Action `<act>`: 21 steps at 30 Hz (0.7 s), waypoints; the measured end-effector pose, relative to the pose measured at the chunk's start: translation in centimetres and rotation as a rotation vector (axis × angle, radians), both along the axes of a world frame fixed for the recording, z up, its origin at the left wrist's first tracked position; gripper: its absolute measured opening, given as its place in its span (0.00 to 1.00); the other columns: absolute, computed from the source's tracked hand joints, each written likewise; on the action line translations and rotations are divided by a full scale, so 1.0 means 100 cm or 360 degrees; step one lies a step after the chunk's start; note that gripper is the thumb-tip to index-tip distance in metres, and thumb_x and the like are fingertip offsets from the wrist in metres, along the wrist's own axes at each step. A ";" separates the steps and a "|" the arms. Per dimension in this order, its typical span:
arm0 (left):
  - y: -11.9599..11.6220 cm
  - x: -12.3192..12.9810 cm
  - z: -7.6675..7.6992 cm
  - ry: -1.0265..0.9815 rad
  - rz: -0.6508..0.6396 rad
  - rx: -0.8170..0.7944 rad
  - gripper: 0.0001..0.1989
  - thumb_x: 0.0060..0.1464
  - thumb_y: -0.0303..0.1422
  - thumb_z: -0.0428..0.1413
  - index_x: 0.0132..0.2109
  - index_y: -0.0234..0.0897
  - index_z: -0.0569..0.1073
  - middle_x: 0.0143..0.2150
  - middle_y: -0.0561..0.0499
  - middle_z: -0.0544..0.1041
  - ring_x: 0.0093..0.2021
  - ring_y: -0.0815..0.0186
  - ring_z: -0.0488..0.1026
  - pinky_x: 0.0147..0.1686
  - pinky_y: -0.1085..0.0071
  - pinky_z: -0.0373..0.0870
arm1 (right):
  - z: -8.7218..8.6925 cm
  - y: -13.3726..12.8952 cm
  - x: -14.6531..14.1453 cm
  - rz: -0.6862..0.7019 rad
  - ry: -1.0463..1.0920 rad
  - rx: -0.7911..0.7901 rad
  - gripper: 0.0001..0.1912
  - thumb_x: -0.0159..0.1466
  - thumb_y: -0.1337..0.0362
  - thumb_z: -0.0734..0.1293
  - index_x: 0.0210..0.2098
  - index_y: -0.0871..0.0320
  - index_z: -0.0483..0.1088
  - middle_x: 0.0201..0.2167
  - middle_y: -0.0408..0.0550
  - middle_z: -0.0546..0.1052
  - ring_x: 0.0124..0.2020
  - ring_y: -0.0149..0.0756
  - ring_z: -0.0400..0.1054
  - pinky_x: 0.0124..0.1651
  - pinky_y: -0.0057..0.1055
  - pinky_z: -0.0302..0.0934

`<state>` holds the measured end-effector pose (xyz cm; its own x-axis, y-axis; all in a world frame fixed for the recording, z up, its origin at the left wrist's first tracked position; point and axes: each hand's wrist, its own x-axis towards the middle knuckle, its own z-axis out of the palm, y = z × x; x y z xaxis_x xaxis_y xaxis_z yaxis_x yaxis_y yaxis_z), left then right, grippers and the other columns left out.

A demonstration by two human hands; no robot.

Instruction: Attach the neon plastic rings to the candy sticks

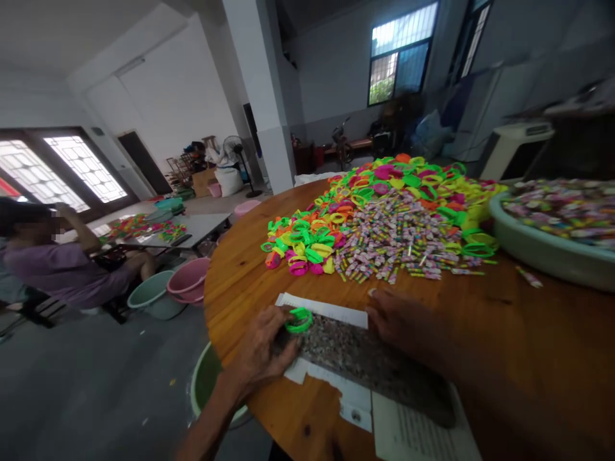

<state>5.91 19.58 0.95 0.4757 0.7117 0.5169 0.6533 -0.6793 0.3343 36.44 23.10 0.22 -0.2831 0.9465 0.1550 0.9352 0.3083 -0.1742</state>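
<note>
My left hand (262, 349) grips a green plastic ring (298, 319) and presses it onto a dark speckled sheet (369, 362) that lies over white papers (336, 312) at the near edge of the round wooden table (240, 282). My right hand (398, 317) rests flat on the sheet's far edge, fingers spread, holding nothing. Beyond both hands lies a big heap of bright plastic rings (408, 186) and a pile of small wrapped candy sticks (394, 240).
A pale green basin (542, 253) full of wrapped candies stands at the table's right. Pink and green tubs (185, 285) sit on the floor at left, another green tub (206, 381) under the table edge. A seated person (62, 266) works at a far table.
</note>
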 end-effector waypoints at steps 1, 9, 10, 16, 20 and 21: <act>0.002 0.001 -0.002 -0.0010 0.0010 0.0010 0.11 0.58 0.30 0.58 0.48 0.38 0.69 0.43 0.45 0.75 0.44 0.60 0.73 0.45 0.64 0.71 | -0.001 0.009 -0.001 -0.0039 -0.0037 -0.0010 0.09 0.70 0.62 0.57 0.40 0.58 0.67 0.40 0.51 0.73 0.41 0.39 0.69 0.41 0.33 0.55; 0.027 0.001 -0.012 -0.0139 0.0153 -0.0155 0.22 0.59 0.34 0.56 0.59 0.35 0.65 0.48 0.42 0.75 0.47 0.58 0.73 0.46 0.61 0.71 | -0.015 0.066 -0.011 -0.0085 -0.0245 -0.0062 0.14 0.61 0.73 0.57 0.43 0.62 0.69 0.44 0.60 0.72 0.41 0.44 0.68 0.40 0.35 0.55; 0.029 0.001 -0.011 -0.0127 0.0122 -0.0179 0.26 0.59 0.34 0.56 0.62 0.35 0.63 0.48 0.42 0.75 0.47 0.58 0.72 0.47 0.60 0.70 | -0.015 0.069 -0.010 -0.0059 -0.0256 -0.0084 0.14 0.60 0.73 0.58 0.43 0.62 0.70 0.44 0.60 0.72 0.40 0.44 0.69 0.39 0.35 0.55; 0.036 0.005 0.001 -0.0090 -0.0080 -0.0286 0.19 0.55 0.28 0.56 0.54 0.35 0.73 0.45 0.43 0.76 0.46 0.58 0.72 0.47 0.61 0.68 | -0.001 0.076 -0.009 -0.0088 -0.0224 -0.0152 0.13 0.62 0.63 0.59 0.37 0.60 0.73 0.38 0.59 0.76 0.40 0.47 0.70 0.37 0.35 0.55; 0.039 0.008 0.001 -0.0120 -0.0064 -0.0332 0.17 0.55 0.30 0.57 0.53 0.35 0.73 0.45 0.44 0.77 0.46 0.58 0.72 0.47 0.61 0.67 | -0.004 0.073 -0.010 -0.0158 -0.0167 -0.0104 0.12 0.63 0.61 0.60 0.35 0.61 0.73 0.37 0.60 0.77 0.38 0.48 0.71 0.36 0.35 0.54; 0.039 0.008 0.000 -0.0142 -0.0059 -0.0347 0.16 0.56 0.32 0.58 0.52 0.36 0.74 0.45 0.45 0.77 0.46 0.58 0.73 0.47 0.61 0.67 | -0.006 0.070 -0.009 -0.0151 -0.0147 -0.0074 0.11 0.62 0.64 0.60 0.35 0.61 0.73 0.37 0.60 0.76 0.38 0.47 0.71 0.36 0.35 0.54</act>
